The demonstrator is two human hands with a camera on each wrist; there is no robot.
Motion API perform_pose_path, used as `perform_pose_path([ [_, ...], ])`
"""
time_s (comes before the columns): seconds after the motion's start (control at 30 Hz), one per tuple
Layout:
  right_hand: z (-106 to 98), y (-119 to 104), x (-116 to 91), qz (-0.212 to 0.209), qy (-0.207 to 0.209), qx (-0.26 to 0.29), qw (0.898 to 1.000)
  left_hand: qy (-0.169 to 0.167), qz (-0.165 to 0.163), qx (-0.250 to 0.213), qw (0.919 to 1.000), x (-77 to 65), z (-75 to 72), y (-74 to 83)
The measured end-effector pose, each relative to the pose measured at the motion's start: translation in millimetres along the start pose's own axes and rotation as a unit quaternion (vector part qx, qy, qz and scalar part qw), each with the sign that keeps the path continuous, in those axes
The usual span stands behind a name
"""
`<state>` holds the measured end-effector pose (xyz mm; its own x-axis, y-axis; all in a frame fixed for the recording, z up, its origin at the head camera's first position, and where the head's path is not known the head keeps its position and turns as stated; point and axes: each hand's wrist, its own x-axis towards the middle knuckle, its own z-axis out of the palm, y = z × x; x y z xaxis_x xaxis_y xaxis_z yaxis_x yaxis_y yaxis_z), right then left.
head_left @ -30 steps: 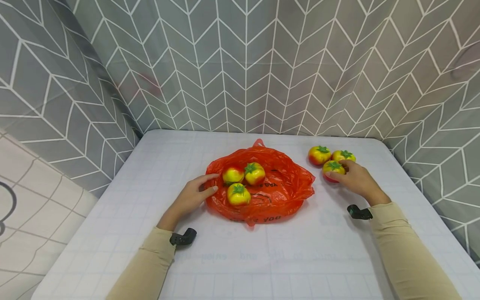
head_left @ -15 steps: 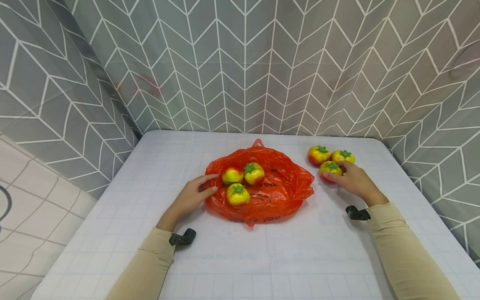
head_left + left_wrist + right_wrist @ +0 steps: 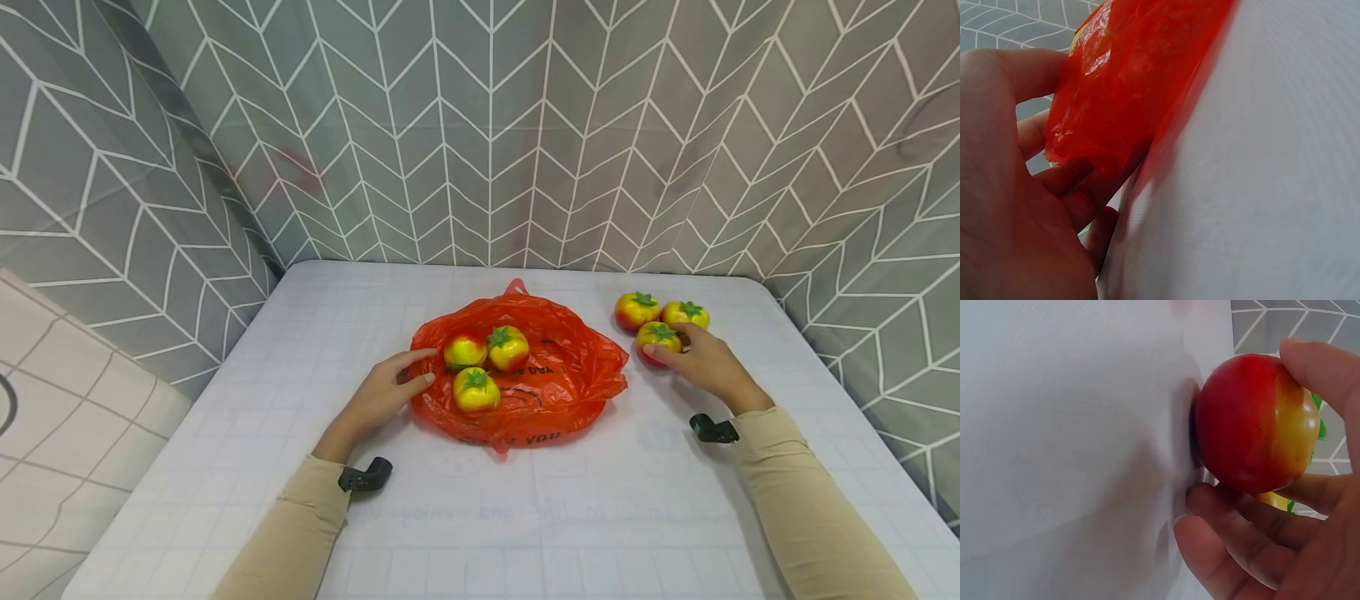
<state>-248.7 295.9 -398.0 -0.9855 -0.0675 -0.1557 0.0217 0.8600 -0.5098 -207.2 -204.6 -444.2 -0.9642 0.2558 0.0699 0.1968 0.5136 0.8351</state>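
Right hand (image 3: pixel 708 362) grips red-yellow fruit (image 3: pixel 656 337)

The fruit is near the far right corner of the table (image 3: pixel 600 533), just beside two similar fruits (image 3: pixel 637 312). At mid-table, the left hand (image 3: pixel 378 393) loosely holds the left side of the red bag (image 3: pixel 566 387), where three more fruits (image 3: pixel 476 390) lie.

Seemingly "YOU" on the red bag (image 3: pixel 562 392), faint "and" and "enjoy" on the white tablecloth (image 3: pixel 600 554)
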Motion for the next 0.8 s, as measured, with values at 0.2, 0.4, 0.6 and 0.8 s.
perform_pose_path([
  [0.2,-3.5,2.8,-3.1,-0.012,-0.003,-0.003,1.000,-0.002,-0.003,0.002,1.0000,-0.8,0.1,0.9],
  [0.4,-2.3,4.6,-4.4,-0.012,0.004,0.002,1.000,-0.002,-0.012,0.004,0.9999,0.2,-0.6,0.3],
  [0.6,0.3,6.1,-2.6,-0.012,0.013,0.004,1.000,-0.004,-0.011,0.002,0.9999,-0.2,-0.1,-1.2],
  [0.8,0.8,4.3,-1.3,-0.005,0.006,0.008,1.000,-0.003,-0.010,0.004,0.9999,-0.2,0.2,-1.7],
])
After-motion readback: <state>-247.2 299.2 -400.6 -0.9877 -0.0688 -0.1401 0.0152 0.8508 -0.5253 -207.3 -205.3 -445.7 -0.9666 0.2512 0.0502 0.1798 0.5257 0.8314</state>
